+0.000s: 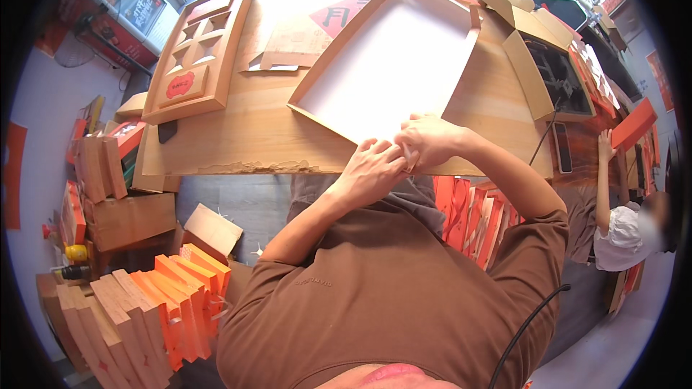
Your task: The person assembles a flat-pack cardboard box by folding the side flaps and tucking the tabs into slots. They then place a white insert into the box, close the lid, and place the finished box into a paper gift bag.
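Note:
A large shallow cardboard box [393, 54] with a white inside and brown outer walls lies tilted across the table, its near edge toward me. My left hand [371, 171] is closed at that near edge, fingers bent over the cardboard. Beside it, touching, my right hand [430, 142] pinches the same near side at its right part. A small pale bit shows between the two hands, too covered by fingers to make out. Farther back, a flat printed cardboard piece [299, 47] with a red diamond lies left of the box.
A compartmented cardboard box [198, 54] stands at the table's left. An open carton [551, 75] and a phone [562, 148] are on the right. Stacked orange and brown boxes [144, 313] sit at lower left. Another person [623, 238] holds a red box [634, 126] at far right.

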Tool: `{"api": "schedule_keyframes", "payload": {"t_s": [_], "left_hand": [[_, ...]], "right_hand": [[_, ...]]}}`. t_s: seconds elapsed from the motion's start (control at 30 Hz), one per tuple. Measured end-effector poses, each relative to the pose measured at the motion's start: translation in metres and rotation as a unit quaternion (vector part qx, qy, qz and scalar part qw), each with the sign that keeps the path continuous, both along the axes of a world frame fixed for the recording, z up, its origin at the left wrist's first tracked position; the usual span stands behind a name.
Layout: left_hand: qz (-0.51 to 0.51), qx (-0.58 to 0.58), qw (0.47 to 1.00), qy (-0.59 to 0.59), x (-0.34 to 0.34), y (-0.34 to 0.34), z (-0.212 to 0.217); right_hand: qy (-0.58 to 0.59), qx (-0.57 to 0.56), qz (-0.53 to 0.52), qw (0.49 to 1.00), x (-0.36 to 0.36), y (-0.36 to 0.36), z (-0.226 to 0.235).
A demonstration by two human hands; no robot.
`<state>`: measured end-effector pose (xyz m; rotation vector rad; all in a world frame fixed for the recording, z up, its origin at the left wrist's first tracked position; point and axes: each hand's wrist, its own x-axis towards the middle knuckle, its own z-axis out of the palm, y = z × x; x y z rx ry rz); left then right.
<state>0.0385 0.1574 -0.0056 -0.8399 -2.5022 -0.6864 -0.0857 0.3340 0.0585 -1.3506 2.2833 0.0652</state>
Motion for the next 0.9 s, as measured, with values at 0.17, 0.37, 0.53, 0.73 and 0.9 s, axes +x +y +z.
{"api": "schedule_keyframes", "payload": {"t_s": [0.17,0.37,0.53,0.73,0.9], "left_hand": [[-0.02,-0.012,1.0,-0.021,-0.002,-0.004,-0.003],[-0.026,-0.032,0.999,-0.027,-0.003,-0.017,-0.003],[-0.04,-0.028,0.999,-0.021,-0.01,-0.028,-0.002],[0.012,0.002,1.0,-0.002,-0.013,-0.035,-0.01],[0.139,-0.073,0.987,0.031,-0.024,-0.092,0.011]], "right_hand": [[-0.08,-0.06,0.055,0.993,-0.012,0.003,0.001],[-0.114,-0.159,0.048,0.98,-0.017,0.016,-0.008],[-0.031,-0.212,0.017,0.977,0.018,0.011,-0.003],[0.08,-0.356,-0.049,0.93,0.054,0.019,-0.033],[0.165,-0.36,-0.081,0.915,0.067,0.044,-0.038]]}}
